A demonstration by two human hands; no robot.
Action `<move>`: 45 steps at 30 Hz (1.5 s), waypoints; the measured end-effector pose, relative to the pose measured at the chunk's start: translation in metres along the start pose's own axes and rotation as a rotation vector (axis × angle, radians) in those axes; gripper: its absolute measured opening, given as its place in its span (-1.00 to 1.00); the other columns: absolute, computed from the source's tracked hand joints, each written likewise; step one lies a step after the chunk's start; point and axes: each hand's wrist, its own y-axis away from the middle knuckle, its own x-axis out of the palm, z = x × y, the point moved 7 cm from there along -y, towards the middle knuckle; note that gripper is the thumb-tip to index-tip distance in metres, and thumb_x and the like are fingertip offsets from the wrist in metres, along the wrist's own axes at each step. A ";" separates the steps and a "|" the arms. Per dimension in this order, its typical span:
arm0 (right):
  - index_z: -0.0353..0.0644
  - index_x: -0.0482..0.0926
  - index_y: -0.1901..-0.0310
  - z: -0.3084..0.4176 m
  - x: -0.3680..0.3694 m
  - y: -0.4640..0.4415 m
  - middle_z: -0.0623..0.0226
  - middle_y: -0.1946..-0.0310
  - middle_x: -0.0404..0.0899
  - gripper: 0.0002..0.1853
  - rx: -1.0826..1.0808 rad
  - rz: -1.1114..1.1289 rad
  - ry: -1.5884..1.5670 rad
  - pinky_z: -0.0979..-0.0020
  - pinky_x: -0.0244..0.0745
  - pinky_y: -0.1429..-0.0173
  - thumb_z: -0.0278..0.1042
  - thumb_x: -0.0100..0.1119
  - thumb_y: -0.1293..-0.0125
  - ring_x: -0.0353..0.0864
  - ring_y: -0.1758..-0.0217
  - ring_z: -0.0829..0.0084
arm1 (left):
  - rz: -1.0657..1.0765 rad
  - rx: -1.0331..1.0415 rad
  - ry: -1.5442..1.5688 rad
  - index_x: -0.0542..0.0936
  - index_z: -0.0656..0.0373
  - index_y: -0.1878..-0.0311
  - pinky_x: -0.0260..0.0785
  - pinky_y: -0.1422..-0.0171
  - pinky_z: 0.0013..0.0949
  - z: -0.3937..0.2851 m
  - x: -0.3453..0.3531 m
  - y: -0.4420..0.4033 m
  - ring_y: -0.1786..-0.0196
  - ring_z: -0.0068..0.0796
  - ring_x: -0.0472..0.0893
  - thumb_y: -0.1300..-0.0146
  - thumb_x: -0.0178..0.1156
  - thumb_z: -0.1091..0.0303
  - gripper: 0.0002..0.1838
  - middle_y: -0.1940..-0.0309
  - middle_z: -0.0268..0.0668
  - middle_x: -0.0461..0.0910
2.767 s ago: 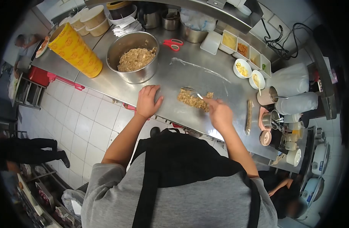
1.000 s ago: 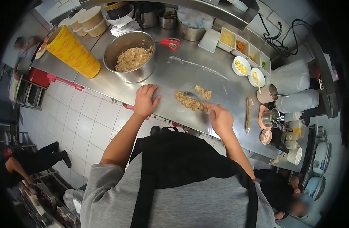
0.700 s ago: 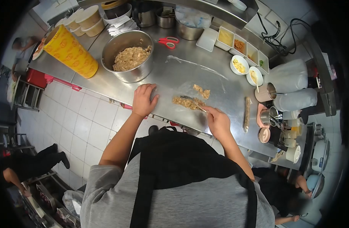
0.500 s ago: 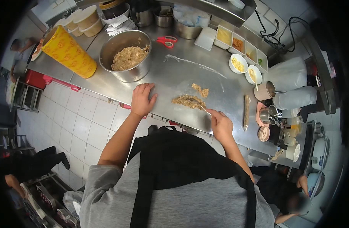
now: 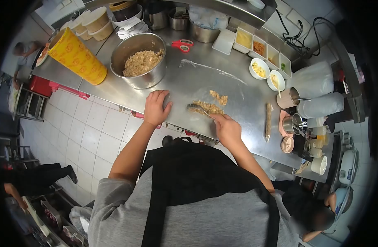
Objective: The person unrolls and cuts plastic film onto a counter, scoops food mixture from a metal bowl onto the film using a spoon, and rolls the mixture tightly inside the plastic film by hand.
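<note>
My right hand [image 5: 228, 129] grips the handle of a metal spoon [image 5: 199, 109], whose bowl rests at the near left edge of a long strip of chunky tan mixture [image 5: 209, 107] on the steel counter. A smaller clump of the mixture [image 5: 219, 98] lies apart, just behind the strip. My left hand [image 5: 157, 108] lies flat on the counter's front edge with its fingers spread, holding nothing. Behind it stands a steel pot [image 5: 145, 78] part full of the same mixture [image 5: 142, 62]. A thin streak of clear film [image 5: 213, 70] crosses the counter farther back.
A yellow patterned roll [image 5: 77, 57] stands at the left. Red scissors [image 5: 183, 45] lie behind the pot. At the right are a wrapped roll [image 5: 268, 122], two white bowls [image 5: 259, 68], food trays [image 5: 243, 40] and utensil cups. Other people stand at the far left and lower right.
My right hand has moved left and toward me with the spoon, from over the strip to its near edge. Earlier, the small clump separated from the strip. My left hand stays put.
</note>
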 end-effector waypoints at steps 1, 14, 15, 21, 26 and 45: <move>0.07 0.67 0.03 -0.003 0.005 -0.002 0.17 0.36 0.62 -0.70 0.004 0.005 0.002 0.15 0.53 0.27 -0.45 0.14 -0.22 0.63 0.36 0.09 | 0.005 -0.003 0.001 0.52 0.12 -0.13 0.27 -0.22 -0.14 0.000 0.000 0.000 -0.13 -0.13 0.44 -0.09 0.31 0.29 -0.51 -0.01 -0.21 0.51; 0.15 0.66 -0.01 -0.072 -0.024 0.028 0.15 0.35 0.63 -0.71 0.265 0.026 -0.118 0.19 0.49 0.20 -0.39 0.09 -0.33 0.63 0.30 0.11 | 0.026 -0.003 -0.004 0.52 0.11 -0.12 0.26 -0.22 -0.13 0.001 0.001 -0.001 -0.13 -0.13 0.44 -0.09 0.31 0.27 -0.52 -0.01 -0.21 0.51; 0.15 0.66 -0.01 -0.074 -0.026 0.029 0.15 0.35 0.62 -0.71 0.231 0.037 -0.088 0.19 0.49 0.20 -0.39 0.09 -0.32 0.63 0.30 0.11 | 0.026 -0.004 -0.006 0.52 0.10 -0.12 0.26 -0.22 -0.13 0.001 0.001 -0.001 -0.14 -0.13 0.44 -0.09 0.31 0.27 -0.52 -0.01 -0.21 0.51; 0.16 0.66 0.00 -0.086 -0.052 0.048 0.17 0.38 0.60 -0.70 0.267 0.007 -0.105 0.19 0.47 0.23 -0.41 0.09 -0.31 0.60 0.33 0.10 | -0.027 0.019 -0.008 0.54 0.14 -0.11 0.31 -0.22 -0.13 -0.001 -0.003 0.000 -0.09 -0.09 0.47 -0.06 0.34 0.31 -0.51 0.00 -0.17 0.54; 0.08 0.65 -0.04 -0.081 -0.061 0.052 0.15 0.37 0.63 -0.70 0.310 0.070 0.028 0.34 0.45 0.23 -0.43 0.12 -0.32 0.56 0.41 0.28 | 0.010 -0.029 0.006 0.53 0.11 -0.11 0.26 -0.28 -0.12 0.004 0.000 0.003 -0.15 -0.12 0.44 -0.11 0.30 0.28 -0.54 -0.02 -0.21 0.51; 0.16 0.65 -0.05 -0.088 -0.033 0.037 0.16 0.53 0.57 -0.68 0.449 0.064 -0.091 0.26 0.44 0.30 -0.39 0.06 -0.33 0.54 0.50 0.29 | 0.008 -0.016 0.002 0.54 0.11 -0.10 0.26 -0.28 -0.12 0.005 0.000 0.003 -0.16 -0.14 0.45 -0.10 0.30 0.29 -0.55 -0.01 -0.22 0.52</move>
